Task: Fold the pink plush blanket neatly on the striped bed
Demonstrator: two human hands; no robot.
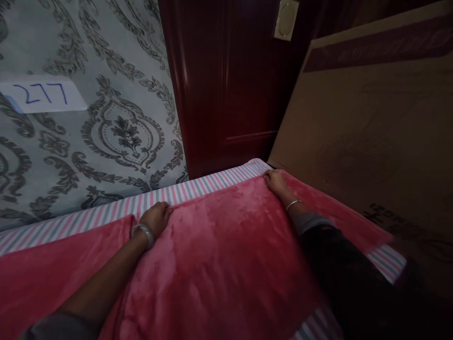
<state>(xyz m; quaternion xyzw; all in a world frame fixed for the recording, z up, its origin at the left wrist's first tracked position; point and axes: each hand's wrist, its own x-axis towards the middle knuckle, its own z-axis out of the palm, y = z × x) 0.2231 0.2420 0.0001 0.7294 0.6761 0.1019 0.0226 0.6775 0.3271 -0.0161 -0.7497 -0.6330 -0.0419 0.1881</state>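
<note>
A pink fleece blanket [226, 250] lies across a bed with a pink, grey and white striped sheet [208, 185]. My left hand [157, 218], with a pale bangle on the wrist, is closed on the blanket's far edge near the middle. My right hand [275, 182], with a thin silver bracelet, grips the blanket's far right corner beside the cardboard. Both arms reach forward over the blanket.
Grey damask wallpaper [106, 127] rises behind the bed, with a white label reading 277 [44, 96] on it. A dark red wooden door [233, 80] stands at the back centre. A large cardboard box [371, 127] leans along the bed's right side.
</note>
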